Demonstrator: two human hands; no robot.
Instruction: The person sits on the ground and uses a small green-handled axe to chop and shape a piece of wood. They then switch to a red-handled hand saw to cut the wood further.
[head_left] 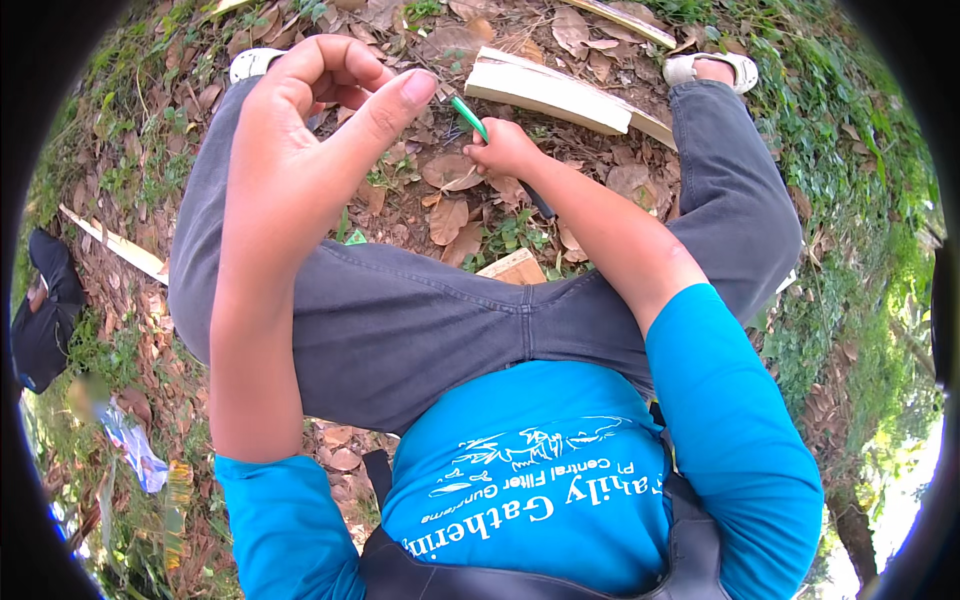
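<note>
My left hand [325,120] is raised close in front of me, its thumb stretched out and its fingers curled. A gap shows between thumb and fingers, and I see nothing held there. Farther down, between my legs, my right hand [503,150] is closed around a slim green-and-black tool [468,117]. Its green end sticks out past the thumb side, and its dark end [537,200] shows below the wrist. The tool's middle is hidden in my fist, so its exact kind cannot be told. A pale split piece of wood [545,92] lies on the ground just beyond that hand.
Dry brown leaves [448,220] cover the ground around me. A small wood block [513,267] lies by my trousers [420,300]. Another wood strip [115,243] and a dark bundle [52,300] are at the left. Green plants [850,200] grow at the right.
</note>
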